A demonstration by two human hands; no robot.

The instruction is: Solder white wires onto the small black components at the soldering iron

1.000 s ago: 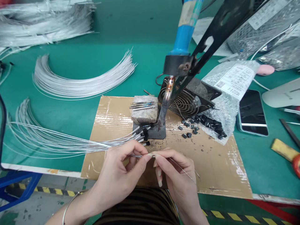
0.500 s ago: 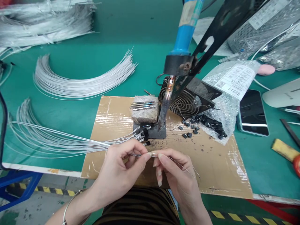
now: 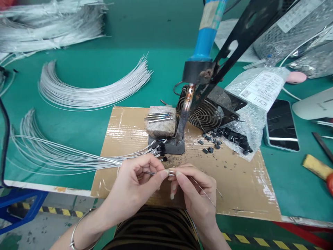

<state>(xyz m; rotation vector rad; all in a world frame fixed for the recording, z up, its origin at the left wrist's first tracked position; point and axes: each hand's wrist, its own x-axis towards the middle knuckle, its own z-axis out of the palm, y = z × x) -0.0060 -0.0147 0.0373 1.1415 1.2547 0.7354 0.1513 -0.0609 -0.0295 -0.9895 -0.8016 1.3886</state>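
Note:
My left hand point(image 3: 142, 184) is closed in a pinch on a thin metallic rod-like piece, which runs from under its fingers toward the right hand. My right hand point(image 3: 196, 185) pinches the other end, the two sets of fingertips almost meeting. From my right fingers a thin wire point(image 3: 204, 191) trails down to the right, and another fine end shows past the knuckles. Just behind the left hand lies a bundle of white wires point(image 3: 85, 158), with small black connectors point(image 3: 161, 147) on their near ends. The exact joint between my fingertips is too small to make out.
A blue-handled soldering iron point(image 3: 203, 45) hangs on a black stand, tip down by a block point(image 3: 161, 121) carrying metal rods. Loose black housings point(image 3: 234, 139) spill from a bubble bag beside a fan point(image 3: 208, 111). A phone point(image 3: 282, 123) lies right; another wire bundle point(image 3: 93, 95) lies left.
My right hand has shifted slightly and its lower fingers have curled in a little. The left hand stays almost in place, still pinching.

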